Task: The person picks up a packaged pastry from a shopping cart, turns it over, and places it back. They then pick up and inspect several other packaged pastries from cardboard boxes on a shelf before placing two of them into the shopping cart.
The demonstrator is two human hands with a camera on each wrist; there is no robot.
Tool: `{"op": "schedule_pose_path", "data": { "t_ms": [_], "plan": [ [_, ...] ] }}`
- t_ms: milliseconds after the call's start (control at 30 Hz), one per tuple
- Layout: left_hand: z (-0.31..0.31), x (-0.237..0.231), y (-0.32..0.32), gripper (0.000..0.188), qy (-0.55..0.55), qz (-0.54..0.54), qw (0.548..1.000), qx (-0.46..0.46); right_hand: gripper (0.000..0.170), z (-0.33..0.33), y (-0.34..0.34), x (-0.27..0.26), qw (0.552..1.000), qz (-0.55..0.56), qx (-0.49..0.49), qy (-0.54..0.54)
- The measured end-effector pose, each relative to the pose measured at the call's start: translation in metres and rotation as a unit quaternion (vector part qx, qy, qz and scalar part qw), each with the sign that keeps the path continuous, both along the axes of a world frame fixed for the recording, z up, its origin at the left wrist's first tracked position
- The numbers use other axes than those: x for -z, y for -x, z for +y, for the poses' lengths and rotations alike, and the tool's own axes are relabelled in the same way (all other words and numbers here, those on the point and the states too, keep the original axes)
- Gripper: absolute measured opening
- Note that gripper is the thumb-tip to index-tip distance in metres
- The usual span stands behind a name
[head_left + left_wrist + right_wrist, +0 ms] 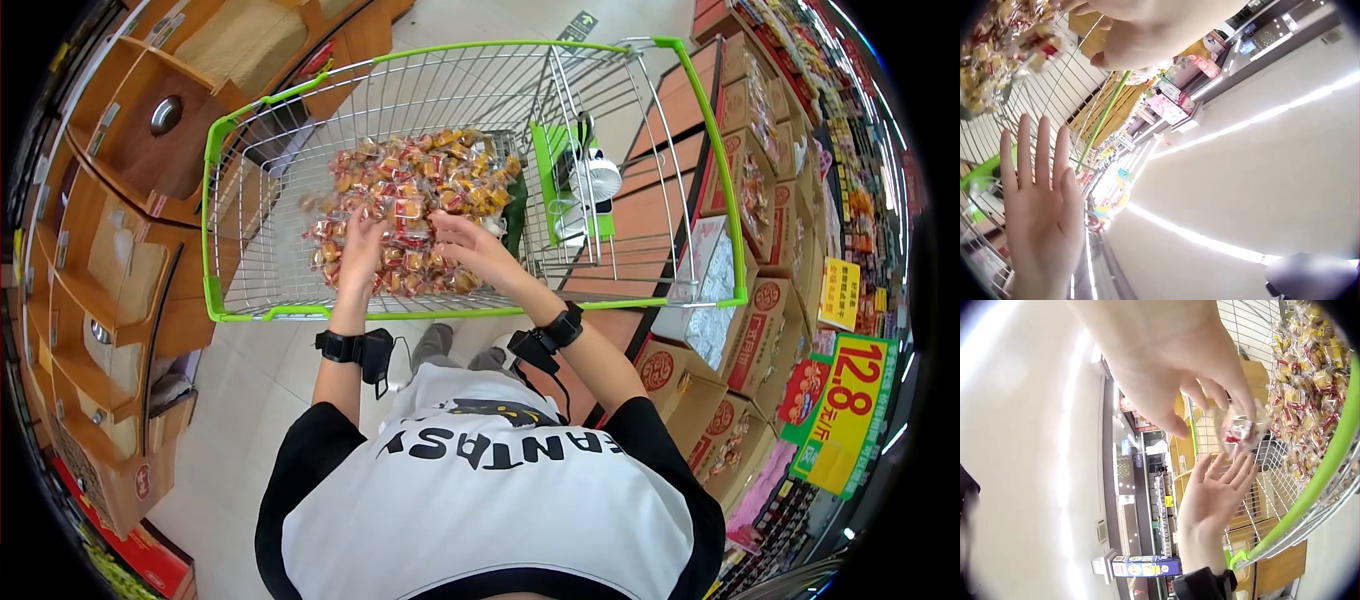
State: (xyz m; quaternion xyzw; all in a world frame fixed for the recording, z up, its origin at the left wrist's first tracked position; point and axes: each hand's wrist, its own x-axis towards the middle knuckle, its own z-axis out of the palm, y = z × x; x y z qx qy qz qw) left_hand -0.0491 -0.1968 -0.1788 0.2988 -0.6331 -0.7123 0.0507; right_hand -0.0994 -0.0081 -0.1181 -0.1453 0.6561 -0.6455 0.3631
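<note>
Plastic-wrapped snack [1239, 431] between left hand [363, 246], right hand [474, 248]; long axis unclear.

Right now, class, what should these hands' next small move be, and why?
Perhaps curl the left hand and right hand gently round the wrapped packet: it shows between their open palms, neither clearly gripping it, with the packet pile below in the cart.

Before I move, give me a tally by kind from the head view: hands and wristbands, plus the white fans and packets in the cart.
Hands: 2 (left hand, right hand)
Wristbands: 2
White fan: 1
Packets: piled and overlapping, too many to count
Total without the packets: 5
</note>
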Motion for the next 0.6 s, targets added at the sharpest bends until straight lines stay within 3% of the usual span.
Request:
{"op": "schedule_pose_path", "data": {
  "t_ms": [100,167,233,300,600],
  "plan": [
    [0.002,0.003,0.004,0.042,0.075,0.003,0.996,0.055,0.039,0.016,-0.009,-0.006,1.000,0.000,-0.002,-0.030],
    [0.012,-0.014,0.003,0.034,0.058,-0.002,0.992,0.114,0.037,0.032,-0.016,-0.014,0.998,-0.063,-0.018,-0.006],
    [0.023,-0.020,0.005,0.026,-0.034,-0.042,0.974,0.222,0.034,0.047,-0.027,-0.024,0.996,-0.084,0.015,0.018],
    [0.040,-0.019,0.007,0.022,-0.032,-0.026,0.963,0.266,0.032,0.064,-0.037,-0.034,0.990,-0.118,0.025,0.070],
    [0.134,-0.058,0.018,0.018,-0.036,-0.002,0.891,0.453,0.026,0.140,-0.110,-0.046,0.974,-0.080,0.189,0.096]
  ]
}}
